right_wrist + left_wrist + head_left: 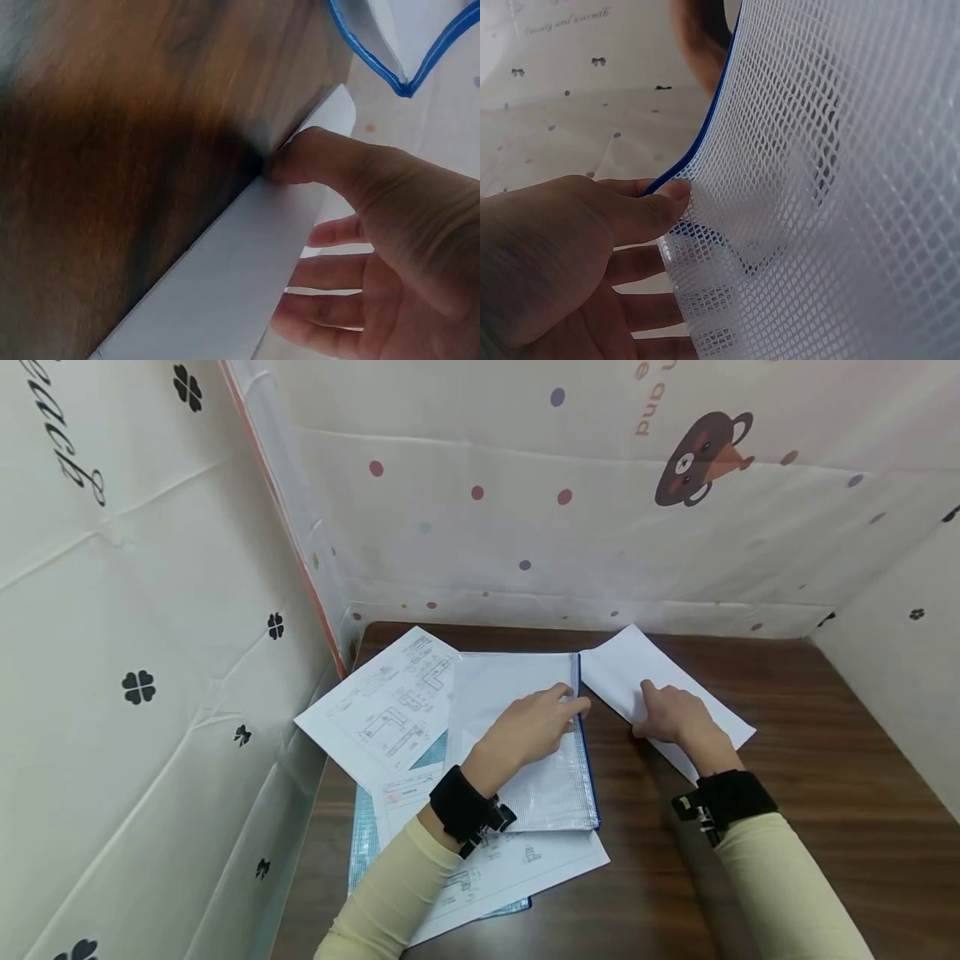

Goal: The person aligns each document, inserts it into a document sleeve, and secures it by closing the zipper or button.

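Observation:
In the head view a translucent white mesh zip pouch (543,793) with a blue edge lies over printed sheets. My left hand (528,727) reaches across it to its right edge. The left wrist view shows the thumb and forefinger pinching the blue-edged border of the mesh (795,187), which is lifted there. My right hand (675,718) is over white paper (618,664) at the pouch's right. In the right wrist view the thumb presses on that paper's (225,277) edge, with the other fingers at its far side. Part of the paper's left end meets the pouch.
A sheet of line drawings (397,702) lies at the left and another printed sheet (517,881) below the pouch. Beneath them is a light blue mesh pouch (363,843). The brown wooden table (825,760) meets patterned white cloth walls (450,543) at the back and sides.

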A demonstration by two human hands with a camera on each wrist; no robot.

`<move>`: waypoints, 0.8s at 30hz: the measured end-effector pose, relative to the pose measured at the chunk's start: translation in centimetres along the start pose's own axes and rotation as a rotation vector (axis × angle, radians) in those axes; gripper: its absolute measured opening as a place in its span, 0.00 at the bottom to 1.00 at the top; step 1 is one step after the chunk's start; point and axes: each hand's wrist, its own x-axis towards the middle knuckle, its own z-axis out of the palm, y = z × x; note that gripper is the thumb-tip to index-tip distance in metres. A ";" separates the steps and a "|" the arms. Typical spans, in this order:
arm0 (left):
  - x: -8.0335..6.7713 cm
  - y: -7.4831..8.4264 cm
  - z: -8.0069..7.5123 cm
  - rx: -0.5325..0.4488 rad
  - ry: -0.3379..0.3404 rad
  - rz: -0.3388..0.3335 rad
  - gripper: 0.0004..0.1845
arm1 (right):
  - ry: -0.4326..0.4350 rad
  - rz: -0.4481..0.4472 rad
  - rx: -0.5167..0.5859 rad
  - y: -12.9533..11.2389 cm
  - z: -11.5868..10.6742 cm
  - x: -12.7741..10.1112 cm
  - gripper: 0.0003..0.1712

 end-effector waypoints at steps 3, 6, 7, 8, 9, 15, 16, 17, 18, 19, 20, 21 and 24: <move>0.0 0.1 -0.2 -0.001 -0.004 -0.005 0.20 | 0.045 -0.021 -0.023 0.1 0.1 -0.1 0.44; -0.1 0.2 -0.2 -0.007 -0.010 -0.013 0.20 | 0.086 -0.048 -0.048 -0.1 0.5 -0.4 0.39; -0.1 0.2 -0.2 -0.012 -0.010 -0.013 0.21 | 0.098 -0.049 -0.054 -0.2 0.7 -0.5 0.37; -0.1 0.2 -0.3 -0.016 -0.009 -0.013 0.21 | 0.108 -0.046 -0.058 -0.2 0.8 -0.6 0.37; -0.1 0.2 -0.3 -0.021 -0.006 -0.010 0.21 | 0.116 -0.037 -0.060 -0.3 0.9 -0.7 0.36; 0.0 0.0 -0.4 -0.019 -0.023 0.003 0.20 | 0.165 0.062 0.028 -0.3 1.3 -0.5 0.34; 0.1 0.0 -0.4 -0.017 -0.024 0.007 0.20 | 0.175 0.072 0.042 -0.2 1.2 -0.4 0.33; 0.1 0.0 -0.5 -0.017 -0.023 0.012 0.19 | 0.183 0.081 0.049 0.0 1.2 -0.4 0.31; 0.1 0.0 -0.4 -0.018 -0.022 0.019 0.19 | 0.191 0.084 0.049 0.1 1.1 -0.4 0.29; 0.2 0.1 -0.4 -0.019 -0.020 0.021 0.19 | 0.199 0.082 0.044 0.1 1.1 -0.4 0.26; 0.2 0.1 -0.3 -0.020 -0.016 0.022 0.19 | 0.207 0.077 0.038 0.2 1.0 -0.2 0.24; 0.2 0.2 -0.2 -0.024 -0.015 0.021 0.19 | 0.215 0.072 0.033 0.1 1.0 -0.1 0.22; -0.1 0.3 0.4 -0.037 -0.022 0.005 0.19 | 0.223 0.045 0.005 -0.3 1.3 0.3 0.16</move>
